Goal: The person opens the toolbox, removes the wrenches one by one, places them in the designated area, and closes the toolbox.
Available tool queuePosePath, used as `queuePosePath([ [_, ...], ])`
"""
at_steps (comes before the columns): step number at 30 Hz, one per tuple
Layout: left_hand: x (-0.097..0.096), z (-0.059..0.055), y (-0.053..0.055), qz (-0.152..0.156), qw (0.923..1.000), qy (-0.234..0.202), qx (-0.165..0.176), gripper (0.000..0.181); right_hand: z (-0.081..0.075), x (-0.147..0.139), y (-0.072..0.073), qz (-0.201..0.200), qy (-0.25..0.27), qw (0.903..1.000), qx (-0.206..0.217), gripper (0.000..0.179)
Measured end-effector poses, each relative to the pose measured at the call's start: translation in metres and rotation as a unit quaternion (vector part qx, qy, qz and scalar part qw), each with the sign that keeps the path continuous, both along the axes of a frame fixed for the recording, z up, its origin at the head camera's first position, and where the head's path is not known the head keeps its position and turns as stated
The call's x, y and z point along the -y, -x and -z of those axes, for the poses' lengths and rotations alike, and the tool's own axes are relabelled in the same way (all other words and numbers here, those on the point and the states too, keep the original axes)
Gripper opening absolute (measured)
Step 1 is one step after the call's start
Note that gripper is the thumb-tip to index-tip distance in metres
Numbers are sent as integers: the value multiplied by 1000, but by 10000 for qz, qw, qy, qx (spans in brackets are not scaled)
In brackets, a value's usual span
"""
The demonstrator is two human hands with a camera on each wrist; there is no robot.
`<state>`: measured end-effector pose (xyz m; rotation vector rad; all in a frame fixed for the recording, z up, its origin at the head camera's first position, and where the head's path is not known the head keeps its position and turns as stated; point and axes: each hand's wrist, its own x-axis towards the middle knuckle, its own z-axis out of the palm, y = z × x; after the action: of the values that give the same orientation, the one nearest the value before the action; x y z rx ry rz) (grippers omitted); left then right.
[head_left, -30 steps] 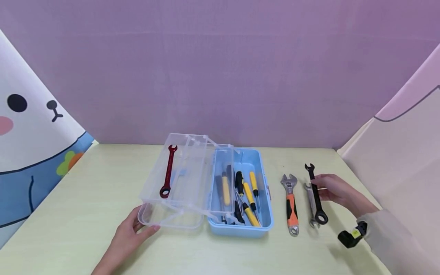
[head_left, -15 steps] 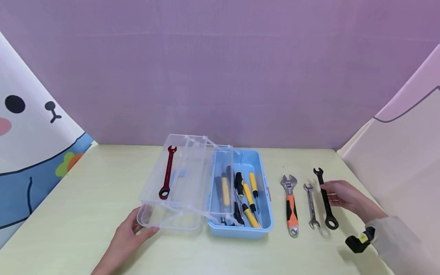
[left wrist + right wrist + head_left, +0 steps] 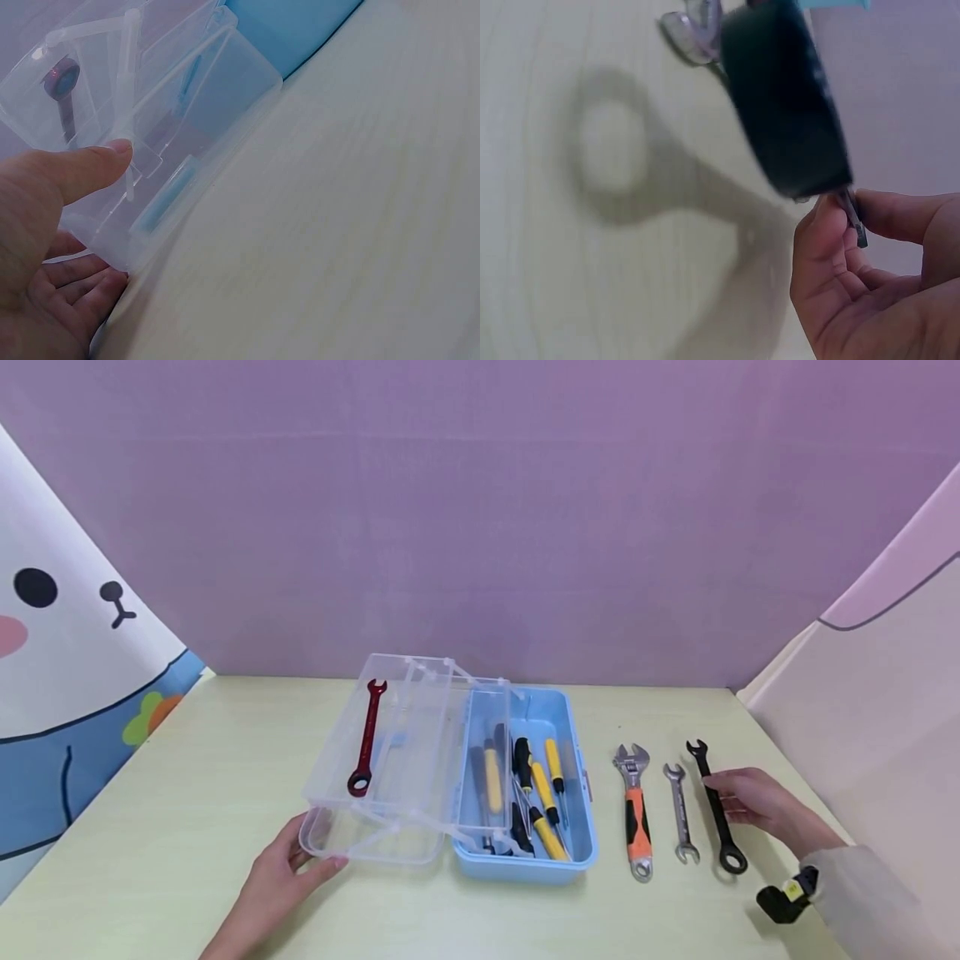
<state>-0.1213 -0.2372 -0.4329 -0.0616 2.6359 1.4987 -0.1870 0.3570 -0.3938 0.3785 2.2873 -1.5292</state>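
My right hand (image 3: pixel 765 806) pinches a black combination wrench (image 3: pixel 717 810) by its shaft, between thumb and fingers. In the right wrist view its ring end (image 3: pixel 787 105) looms large, with a ring-shaped shadow on the table beside it. Left of it lie a small silver open-end wrench (image 3: pixel 681 814) and an adjustable wrench (image 3: pixel 636 814) with an orange-black handle. My left hand (image 3: pixel 277 877) grips the near left corner of the toolbox's clear lid (image 3: pixel 225 97), thumb inside and fingers outside. A red combination wrench (image 3: pixel 367 739) lies in the clear tray (image 3: pixel 416 760) over the lid.
The blue toolbox (image 3: pixel 517 867) stands open mid-table, holding several screwdrivers (image 3: pixel 543 789) with yellow and black handles and a pale-handled tool (image 3: pixel 492 777). Its clear tray partly overhangs it. A purple backdrop (image 3: pixel 480 527) closes off the table's (image 3: pixel 247 735) far edge.
My right hand has moved right and nearer with the black wrench, from over the silver wrench to that wrench's right side, and lower. My left hand stays at the lid.
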Motion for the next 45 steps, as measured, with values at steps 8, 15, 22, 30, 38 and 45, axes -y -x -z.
queuePosePath([
  [8,-1,1,0,-12,10000,-43,-21,75,7,-4,0,47,-233,9997,-61,16],
  [15,0,1,0,-31,10000,49,4,76,9,-3,1,120,-617,9980,-81,19],
  [22,0,1,0,-42,10000,29,3,76,8,-1,1,63,-758,9970,-170,17],
  [30,0,1,0,-34,10000,50,-39,76,11,3,1,34,-951,9948,-366,11],
  [38,0,0,-1,-27,10000,1,-93,75,11,8,2,-12,-2214,9719,-800,26],
  [45,-1,0,-2,-15,9999,-25,-110,75,9,12,-1,-130,-2873,9521,-1038,24],
])
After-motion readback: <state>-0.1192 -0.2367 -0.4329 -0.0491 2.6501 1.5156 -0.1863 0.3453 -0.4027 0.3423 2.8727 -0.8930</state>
